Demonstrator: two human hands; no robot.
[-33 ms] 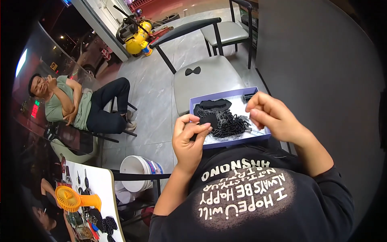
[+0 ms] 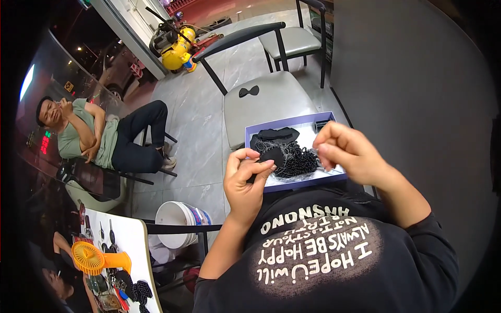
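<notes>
We pinch black oval piece (image 2: 271, 155) in left hand (image 2: 246, 180); right hand (image 2: 348, 152) pinches thin thread, taut above purple-rimmed tray (image 2: 292, 183), black beads (image 2: 298, 161) within reach.

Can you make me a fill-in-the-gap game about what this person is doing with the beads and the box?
1. The black beads lie in a shallow box with a rim coloured ______.
2. The box rests at the front edge of a grey ______, which also carries a small black bow.
3. The left hand pinches a small ______ piece at the box's left edge.
4. The right hand is raised ______ the right part of the box.

Missing words: purple; chair; black; above
</notes>
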